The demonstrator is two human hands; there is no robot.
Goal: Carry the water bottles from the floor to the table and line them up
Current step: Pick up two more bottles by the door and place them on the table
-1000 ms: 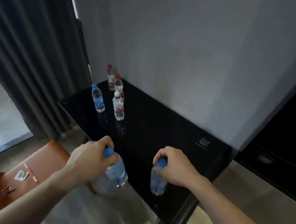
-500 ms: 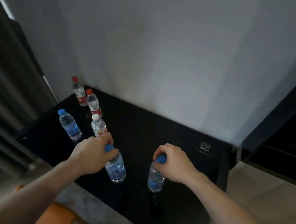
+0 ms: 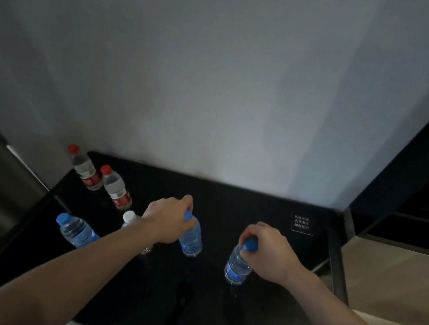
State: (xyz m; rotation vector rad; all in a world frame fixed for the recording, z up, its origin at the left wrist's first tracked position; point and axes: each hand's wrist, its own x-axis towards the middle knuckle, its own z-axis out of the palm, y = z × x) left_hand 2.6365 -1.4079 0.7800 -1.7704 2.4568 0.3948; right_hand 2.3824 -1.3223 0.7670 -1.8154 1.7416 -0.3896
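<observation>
Standing at the desk's (image 3: 230,201) left end: two red-capped bottles (image 3: 86,171), a blue-capped bottle (image 3: 76,230), a white-capped bottle (image 3: 130,218). Gripping, left hand (image 3: 168,221), fingers curling round the cap of the left held bottle (image 3: 192,239), body hanging below the knuckles. Pinching, right hand (image 3: 268,249), fingers closing on the cap of the right held bottle (image 3: 238,266), base at or near the desk.

we count six water bottles on the black table (image 3: 230,201) — three blue-capped bottles (image 3: 76,230), two red-capped bottles (image 3: 117,189), one white-capped bottle (image 3: 129,217) — and two hands (image 3: 171,221).
</observation>
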